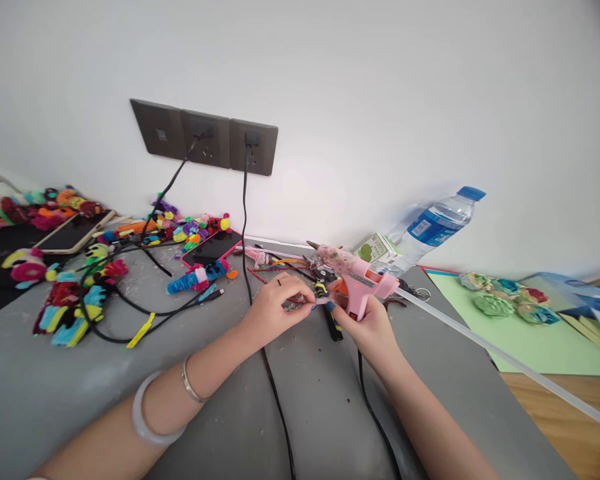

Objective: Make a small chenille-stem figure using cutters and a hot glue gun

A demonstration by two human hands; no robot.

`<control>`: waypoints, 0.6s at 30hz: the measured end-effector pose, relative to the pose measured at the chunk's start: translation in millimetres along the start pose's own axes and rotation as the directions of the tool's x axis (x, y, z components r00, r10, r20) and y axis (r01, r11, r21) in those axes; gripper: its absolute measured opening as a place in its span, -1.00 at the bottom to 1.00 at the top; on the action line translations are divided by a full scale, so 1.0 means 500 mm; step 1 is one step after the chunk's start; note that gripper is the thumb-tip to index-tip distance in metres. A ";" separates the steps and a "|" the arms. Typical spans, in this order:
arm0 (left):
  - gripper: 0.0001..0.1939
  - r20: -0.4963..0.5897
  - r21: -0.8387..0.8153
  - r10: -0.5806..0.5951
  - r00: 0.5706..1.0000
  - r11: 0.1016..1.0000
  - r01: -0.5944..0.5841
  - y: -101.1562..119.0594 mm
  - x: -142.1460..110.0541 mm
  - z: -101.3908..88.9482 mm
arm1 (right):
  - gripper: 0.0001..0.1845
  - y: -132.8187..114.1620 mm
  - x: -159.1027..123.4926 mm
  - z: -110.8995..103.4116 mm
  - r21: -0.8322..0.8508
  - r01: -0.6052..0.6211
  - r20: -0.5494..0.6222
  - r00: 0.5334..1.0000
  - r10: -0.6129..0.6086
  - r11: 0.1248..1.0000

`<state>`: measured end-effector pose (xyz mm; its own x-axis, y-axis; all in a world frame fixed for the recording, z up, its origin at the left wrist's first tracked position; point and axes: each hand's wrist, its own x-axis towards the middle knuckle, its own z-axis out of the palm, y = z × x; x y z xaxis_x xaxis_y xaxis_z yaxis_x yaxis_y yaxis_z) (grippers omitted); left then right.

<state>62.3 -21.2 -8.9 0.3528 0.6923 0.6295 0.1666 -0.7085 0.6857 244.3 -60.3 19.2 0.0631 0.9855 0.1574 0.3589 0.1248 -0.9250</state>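
Observation:
A pink hot glue gun (349, 265) is gripped in my right hand (376, 330), its dark nozzle pointing up and left. A long translucent glue stick (500, 353) juts out of its back end toward the lower right. With thumb and forefinger pressed together, my left hand (275, 303) pinches a small pale pinkish piece (323, 301), too small to name. My right thumb touches or nearly touches this piece's other end. Behind and below the hands lie pliers (335, 328) with black and yellow handles, partly hidden.
Pipe-cleaner figures (73, 303) and a looped black cable (145, 313) cover the left side. A pink-edged phone (213, 248) lies near the wall. At right stand a water bottle (435, 227) and small carton (375, 248), beside green paper (520, 340) with fabric-like flowers. Power cords cross the grey table (220, 413).

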 end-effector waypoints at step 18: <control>-0.87 -0.016 0.043 0.054 0.998 0.998 -0.054 0.011 -0.001 0.002 | -0.79 0.000 -0.001 0.002 -0.004 -0.003 -0.023 1.000 0.003 1.000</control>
<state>64.0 -25.3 -5.7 0.3466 0.6549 0.6716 0.1873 -0.7498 0.6346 243.1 -60.6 19.0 0.0854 0.9830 0.1627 0.3625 0.1214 -0.9241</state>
